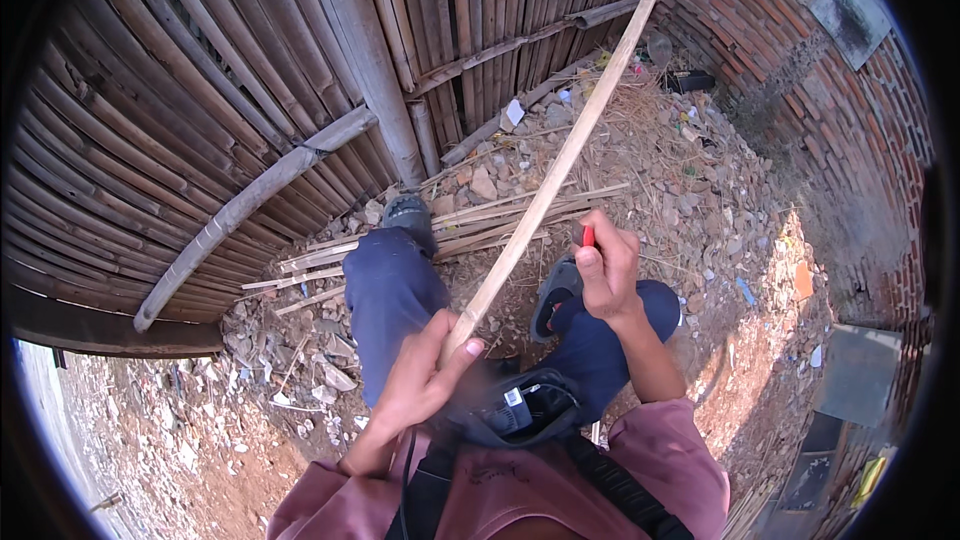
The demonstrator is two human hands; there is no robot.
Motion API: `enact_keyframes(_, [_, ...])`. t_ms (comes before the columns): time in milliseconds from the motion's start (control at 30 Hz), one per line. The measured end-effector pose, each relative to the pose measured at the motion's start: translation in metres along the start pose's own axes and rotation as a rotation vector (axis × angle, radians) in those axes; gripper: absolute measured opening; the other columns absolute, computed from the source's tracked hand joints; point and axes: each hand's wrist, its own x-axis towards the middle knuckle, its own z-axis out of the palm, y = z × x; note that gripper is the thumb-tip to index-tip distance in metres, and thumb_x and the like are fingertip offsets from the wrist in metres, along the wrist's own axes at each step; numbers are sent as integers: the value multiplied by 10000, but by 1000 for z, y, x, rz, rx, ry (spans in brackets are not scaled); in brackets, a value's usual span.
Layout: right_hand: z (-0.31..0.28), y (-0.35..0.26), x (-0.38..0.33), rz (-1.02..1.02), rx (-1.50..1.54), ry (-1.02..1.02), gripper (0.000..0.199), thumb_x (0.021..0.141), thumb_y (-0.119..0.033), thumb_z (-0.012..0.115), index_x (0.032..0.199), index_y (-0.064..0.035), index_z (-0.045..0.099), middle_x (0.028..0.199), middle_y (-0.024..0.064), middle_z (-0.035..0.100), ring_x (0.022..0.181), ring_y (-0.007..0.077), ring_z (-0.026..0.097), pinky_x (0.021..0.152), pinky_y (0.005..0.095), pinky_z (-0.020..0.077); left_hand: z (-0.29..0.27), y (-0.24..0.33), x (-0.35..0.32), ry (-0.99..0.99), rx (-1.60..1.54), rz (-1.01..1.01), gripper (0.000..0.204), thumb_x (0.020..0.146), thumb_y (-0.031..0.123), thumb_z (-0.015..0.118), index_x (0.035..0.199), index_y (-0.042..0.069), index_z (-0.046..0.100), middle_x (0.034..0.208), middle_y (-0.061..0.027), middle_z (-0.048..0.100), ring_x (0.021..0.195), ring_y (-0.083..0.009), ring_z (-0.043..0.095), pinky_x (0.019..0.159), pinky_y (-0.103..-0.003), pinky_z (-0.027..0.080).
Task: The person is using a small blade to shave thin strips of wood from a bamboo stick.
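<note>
The long pale strip (560, 175) is held near its lower end by the fingers of the left hand (418, 370), which are wrapped around it with the thumb laid along the near side. From those fingers it is run forward and to the right, away from the body, its far part raised over the ground (720, 185). By the fingers of the right hand (612, 275), curled in tightly, a small red tool (588, 237) is gripped; most of it is hidden, so its working end cannot be told. A gap is left between these fingers and the strip to their left.

The strip can be judged light and fairly stiff, though some whip may be felt at the far end because of its length. A dry, slightly rough face and sharp edges should be expected, so little slipping but possible splinters. It is best steadied from below and balanced nearer its middle. Beyond the left fingers, more thin sticks (465, 232) are laid on the ground.
</note>
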Motion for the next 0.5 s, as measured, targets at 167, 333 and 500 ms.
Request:
enact_keyframes(167, [31,-16,1,334,599,-93,359,1015,-281,738,1199,24,691,762,9,633,677,76,590,641,285,483,-3,13,6,25,-1,-32,230,1051,226,681,1073,16,589,700,-160,616,610,-308,627,590,-415,442])
enact_keyframes(333, [46,-29,10,443,740,-101,430,1025,-231,734,1353,37,662,911,50,729,770,47,642,593,191,426,-2,19,9,81,117,6,183,1033,162,696,1036,15,587,676,-31,607,584,-126,529,562,-328,412])
enact_keyframes(500, [43,-29,9,511,771,-161,319,1043,-144,709,1283,65,697,1072,113,758,880,131,716,810,287,586,1,24,25,284,118,125,268,1013,175,718,1171,-18,622,849,-151,686,758,-282,685,690,-382,519])
